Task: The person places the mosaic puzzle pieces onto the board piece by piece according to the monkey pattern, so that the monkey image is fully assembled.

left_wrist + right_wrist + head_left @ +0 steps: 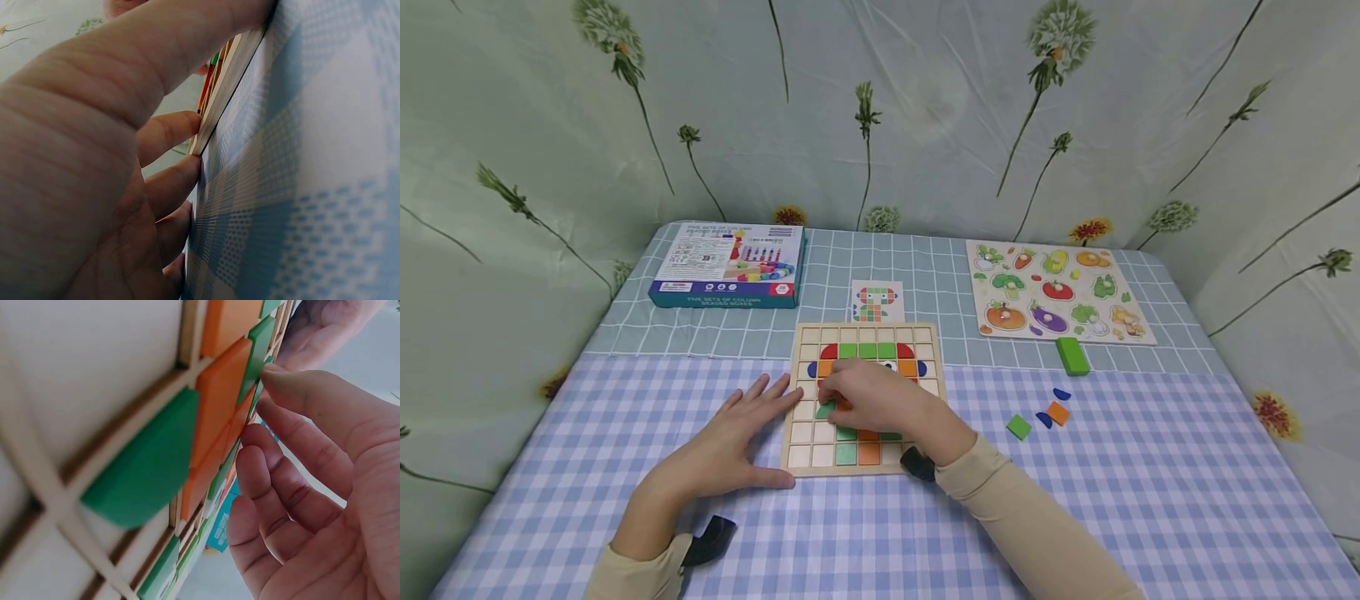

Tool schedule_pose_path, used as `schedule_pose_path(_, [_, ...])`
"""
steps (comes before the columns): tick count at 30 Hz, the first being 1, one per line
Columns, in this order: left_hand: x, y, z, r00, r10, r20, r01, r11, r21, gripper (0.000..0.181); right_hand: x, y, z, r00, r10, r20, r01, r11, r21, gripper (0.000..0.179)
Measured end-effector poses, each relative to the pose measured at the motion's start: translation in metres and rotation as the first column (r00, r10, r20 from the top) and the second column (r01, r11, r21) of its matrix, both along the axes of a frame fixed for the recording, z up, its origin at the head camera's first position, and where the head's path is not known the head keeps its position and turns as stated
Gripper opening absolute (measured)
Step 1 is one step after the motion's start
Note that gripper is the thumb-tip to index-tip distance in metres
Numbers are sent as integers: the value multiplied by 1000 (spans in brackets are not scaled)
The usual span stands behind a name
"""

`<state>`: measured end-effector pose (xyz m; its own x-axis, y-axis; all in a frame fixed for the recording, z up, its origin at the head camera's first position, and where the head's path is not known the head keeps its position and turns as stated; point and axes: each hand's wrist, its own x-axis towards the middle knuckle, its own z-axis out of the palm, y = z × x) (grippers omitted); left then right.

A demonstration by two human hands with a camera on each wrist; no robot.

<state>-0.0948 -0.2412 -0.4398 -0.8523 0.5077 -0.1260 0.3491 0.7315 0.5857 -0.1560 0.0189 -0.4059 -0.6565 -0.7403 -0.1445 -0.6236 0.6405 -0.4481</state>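
Note:
A wooden grid board [800,457] lies on the checked cloth, with red, orange, green and blue tiles set in its squares. My right hand [880,400] reaches over it and pinches a green tile [825,410] with a curved side between thumb and index finger, at the left part of the grid. The other fingers of that hand curl loosely in the right wrist view and hide some tiles in the head view. My left hand [722,450] is spread flat, its thumb and fingertips at the board's left edge [219,100].
A pattern card [877,301] lies behind the board. Back left is a toy box [726,264]; back right, a vegetable puzzle board [1056,292]. Right of the grid are a green block [1072,356], a green square tile [1018,427], an orange tile [1058,413] and blue half-rounds [1062,393].

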Motion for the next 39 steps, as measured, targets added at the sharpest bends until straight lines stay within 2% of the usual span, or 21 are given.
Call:
schedule_pose_path(10, [0,1,0,1000,6,-1,-6,1000,-9,113,4,27,9,998,-55,33,56,998,-39,22])
schedule_pose_path(20, [0,2,0,1000,16,10,-16,1000,-14,114,14,88,12,977,-194,89,200,978,-59,21])
schedule_pose_path(25, [0,2,1,1000,17,8,-17,1000,-12,114,20,123,12,951,-293,97,296,955,-27,26])
schedule_pose_path(32, [0,2,1,1000,24,19,-24,1000,-18,114,33,163,9,903,-419,95,419,908,22,33])
schedule_pose_path(39, [1,2,2,1000,25,19,-24,999,-21,115,50,193,4,864,-500,59,499,866,25,35])
